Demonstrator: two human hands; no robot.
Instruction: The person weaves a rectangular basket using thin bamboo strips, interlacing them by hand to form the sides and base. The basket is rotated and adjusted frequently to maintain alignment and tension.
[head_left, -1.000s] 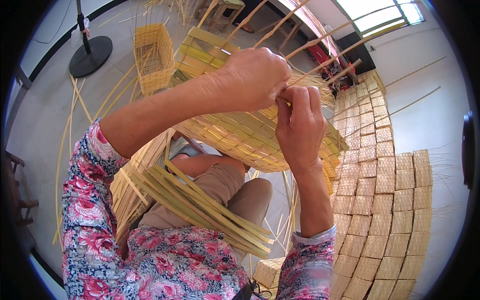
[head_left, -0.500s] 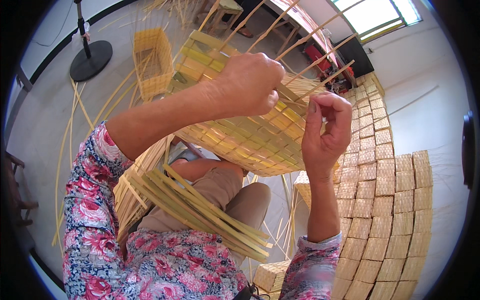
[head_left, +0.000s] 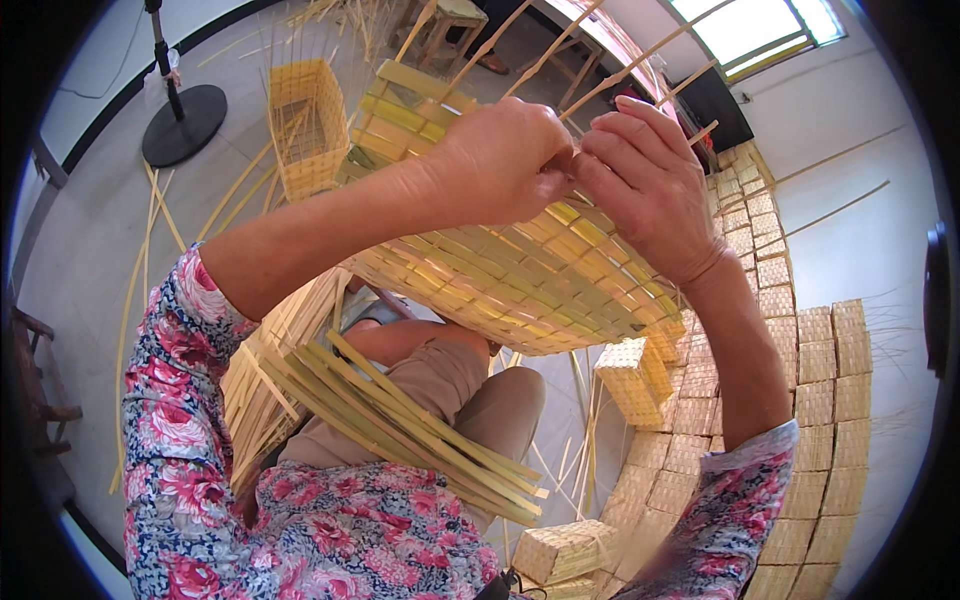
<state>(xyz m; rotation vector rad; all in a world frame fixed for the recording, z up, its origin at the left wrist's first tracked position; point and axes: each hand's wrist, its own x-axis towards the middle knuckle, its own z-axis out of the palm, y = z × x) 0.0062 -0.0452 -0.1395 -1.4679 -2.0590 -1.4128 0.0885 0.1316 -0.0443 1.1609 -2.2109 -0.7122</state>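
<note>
A large basket (head_left: 510, 275), woven from flat pale yellow and green bamboo strips, is tilted above my lap. From its upper edge, thin upright stakes (head_left: 625, 72) stick out toward the far side. My left hand (head_left: 505, 165) is closed at that upper edge, gripping the weave. Beside it is my right hand (head_left: 645, 185), its thumb and fingertips pinched against the left fingers among the stakes. Whatever the right fingertips hold is hidden. Across my lap lies a bundle of loose bamboo strips (head_left: 410, 425).
On the floor at the far left stands an open basket (head_left: 308, 130) near a black round stand base (head_left: 185, 125). Stacked woven baskets (head_left: 820, 440) line the right wall. More small baskets (head_left: 565, 550) sit near my right side. Loose strips (head_left: 270, 400) lie at my left.
My right hand has moved up and left from the basket's right end to meet my left hand, turning its back into view. The left hand and basket have barely shifted.
</note>
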